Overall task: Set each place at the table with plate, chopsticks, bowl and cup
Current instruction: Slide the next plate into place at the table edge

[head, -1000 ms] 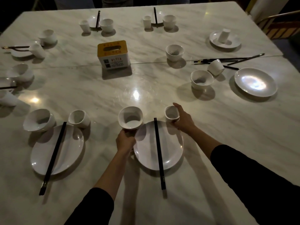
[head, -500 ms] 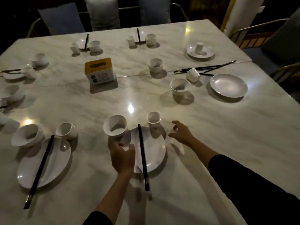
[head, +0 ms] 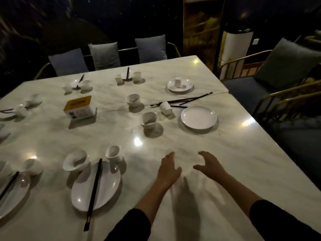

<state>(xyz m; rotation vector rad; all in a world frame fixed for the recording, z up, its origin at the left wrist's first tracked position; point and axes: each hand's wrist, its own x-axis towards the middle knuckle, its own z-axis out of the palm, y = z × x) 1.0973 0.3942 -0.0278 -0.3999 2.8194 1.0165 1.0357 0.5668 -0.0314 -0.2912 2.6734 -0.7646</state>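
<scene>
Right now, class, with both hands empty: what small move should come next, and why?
Probably reach the right hand toward the bare plate. The near setting looks complete, while that plate, a bowl, a tipped cup and loose chopsticks lie unarranged.

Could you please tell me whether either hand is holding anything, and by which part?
Nothing is held: the left hand and the right hand are both empty above the table.
</scene>
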